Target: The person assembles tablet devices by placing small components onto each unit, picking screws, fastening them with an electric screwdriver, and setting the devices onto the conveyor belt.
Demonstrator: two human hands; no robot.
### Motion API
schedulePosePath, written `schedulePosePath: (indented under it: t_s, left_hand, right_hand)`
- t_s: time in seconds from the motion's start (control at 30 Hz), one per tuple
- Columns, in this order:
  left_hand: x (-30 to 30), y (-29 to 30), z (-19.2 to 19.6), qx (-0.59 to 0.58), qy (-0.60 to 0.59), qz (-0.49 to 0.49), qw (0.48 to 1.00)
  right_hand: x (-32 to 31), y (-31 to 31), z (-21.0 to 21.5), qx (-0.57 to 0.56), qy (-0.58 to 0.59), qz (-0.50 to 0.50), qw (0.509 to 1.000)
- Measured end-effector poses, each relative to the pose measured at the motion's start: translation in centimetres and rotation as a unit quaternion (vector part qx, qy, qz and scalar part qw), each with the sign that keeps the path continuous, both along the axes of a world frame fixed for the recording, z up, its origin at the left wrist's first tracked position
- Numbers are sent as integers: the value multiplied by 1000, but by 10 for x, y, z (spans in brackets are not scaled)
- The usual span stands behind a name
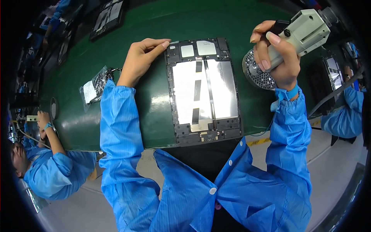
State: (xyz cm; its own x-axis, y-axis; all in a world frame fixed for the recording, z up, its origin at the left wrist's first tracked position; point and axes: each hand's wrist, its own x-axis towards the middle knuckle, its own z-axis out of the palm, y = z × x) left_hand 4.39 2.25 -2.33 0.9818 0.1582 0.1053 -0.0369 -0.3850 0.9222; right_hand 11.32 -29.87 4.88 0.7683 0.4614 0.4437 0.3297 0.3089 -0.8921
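Opened tablet chassis [205, 91] lies flat on the green worktop [154, 100]; left hand [141, 58] rests fingertips, unclenched, on its top-left corner; right hand [276, 52] clamped on a grey electric screwdriver [301, 33], lifted just right of it

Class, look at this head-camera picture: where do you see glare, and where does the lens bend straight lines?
Head view: glare whitens the silver panels of the opened tablet and streaks the green conveyor belt; the belt's near edge bows with fisheye distortion, and the corners fall dark. The hands and tablet are sharp.
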Motion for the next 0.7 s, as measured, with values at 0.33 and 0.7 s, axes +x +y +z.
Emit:
schedulePosePath:
  t_s: [0.33, 0.7]
  left_hand:
    - [-11, -5, 7, -75, 75, -65, 992]
    - [-37, -17, 6, -88, 65, -125, 986]
  right_hand:
    - [-4, 60, 16, -15, -48, 36, 998]
    - [-24, 143, 12, 38, 90, 111, 989]
